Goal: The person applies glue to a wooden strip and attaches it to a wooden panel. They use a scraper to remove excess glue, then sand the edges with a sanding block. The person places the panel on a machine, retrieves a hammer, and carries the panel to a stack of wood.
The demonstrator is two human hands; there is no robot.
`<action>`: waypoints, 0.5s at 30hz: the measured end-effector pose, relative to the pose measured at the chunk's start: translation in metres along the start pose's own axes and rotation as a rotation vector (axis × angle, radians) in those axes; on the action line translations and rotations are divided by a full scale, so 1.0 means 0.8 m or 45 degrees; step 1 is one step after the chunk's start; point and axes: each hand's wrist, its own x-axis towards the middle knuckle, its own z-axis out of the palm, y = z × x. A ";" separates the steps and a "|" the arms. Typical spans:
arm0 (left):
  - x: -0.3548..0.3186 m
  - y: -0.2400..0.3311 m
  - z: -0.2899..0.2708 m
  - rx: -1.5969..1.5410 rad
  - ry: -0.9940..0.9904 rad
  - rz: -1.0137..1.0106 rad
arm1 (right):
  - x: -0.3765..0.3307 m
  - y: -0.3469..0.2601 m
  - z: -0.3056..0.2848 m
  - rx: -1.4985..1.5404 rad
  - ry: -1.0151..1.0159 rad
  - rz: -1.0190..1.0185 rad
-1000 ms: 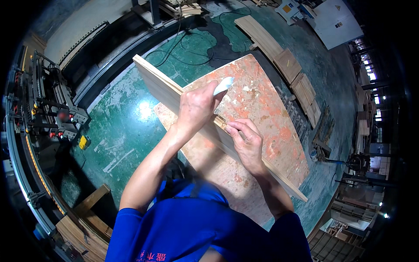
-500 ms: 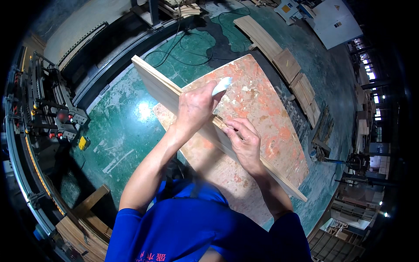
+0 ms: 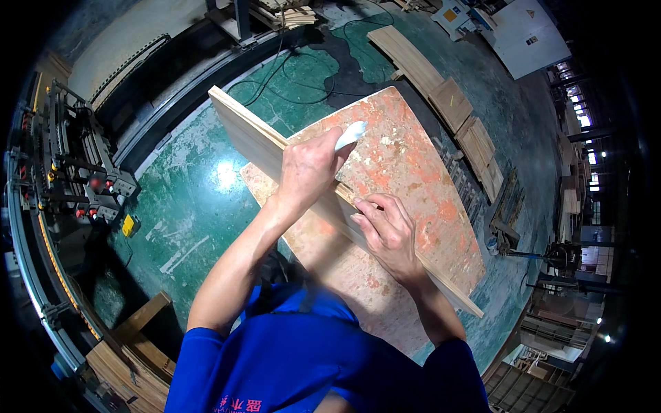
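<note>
A long pale wooden board stands on its edge, slanting across a worn tabletop stained orange and beige. My left hand is closed around a white bottle, which looks like a squeeze bottle; one rounded end sticks out above the fist, and the rest is hidden. This hand is over the board's upper edge. Just to its right, my right hand is at the same edge, fingers curled and thumb near the fingertips. Whether anything small sits between them cannot be made out. A recess shows in the edge between the hands.
Wooden panels lie in a row beyond the table to the right. Machinery with a rail runs along the left, near a small yellow box. Black cables cross the green floor. Timber pieces lie at lower left.
My right hand has drawn back slightly to the right and down along the board's edge, its fingertips pulling away from the recess. My left hand and the bottle stay almost still.
</note>
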 end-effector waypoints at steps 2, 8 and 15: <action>-0.002 -0.004 0.002 0.006 -0.004 -0.005 | 0.001 -0.001 0.001 -0.006 -0.014 0.002; -0.002 0.001 -0.004 0.013 -0.017 -0.002 | 0.005 -0.010 0.000 -0.080 -0.088 0.029; -0.003 -0.003 0.001 0.032 0.031 0.005 | 0.014 -0.007 -0.006 -0.144 -0.074 -0.038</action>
